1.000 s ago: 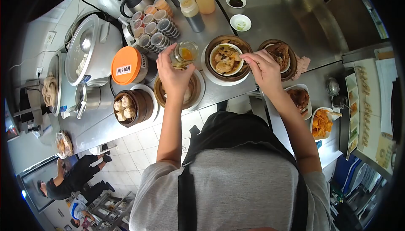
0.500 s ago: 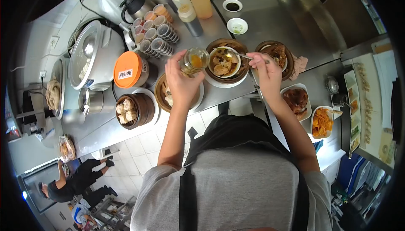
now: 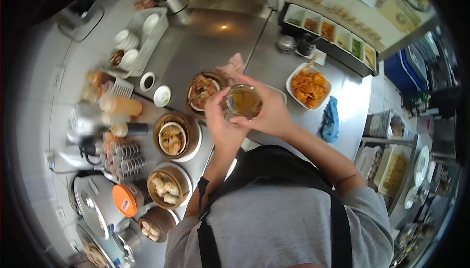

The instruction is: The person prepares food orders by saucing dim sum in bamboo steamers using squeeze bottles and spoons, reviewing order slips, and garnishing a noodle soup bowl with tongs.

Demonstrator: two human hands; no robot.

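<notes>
A glass jar (image 3: 243,100) with amber liquid is held between both hands. My left hand (image 3: 223,121) has its fingers against the jar's left side. From the right, my right hand (image 3: 269,109) wraps round the jar; no spoon can be made out clearly. Just left of the hands is a bamboo steamer of brown meat (image 3: 201,92). Lower left, another steamer holds a white bowl of food in sauce (image 3: 172,139). Below that are a steamer of pale dumplings (image 3: 166,189) and a smaller dumpling steamer (image 3: 150,230).
A white dish of orange shreds (image 3: 309,87) and a blue cloth (image 3: 330,120) lie to the right. Topping trays (image 3: 328,30) line the back. Sauce bottles (image 3: 120,105), lidded cups (image 3: 129,158) and an orange-lidded tub (image 3: 124,200) stand at the left.
The view has turned toward the right part of the counter. My left hand has carried the jar there, and my right hand has left the sauced bowl and come round the jar.
</notes>
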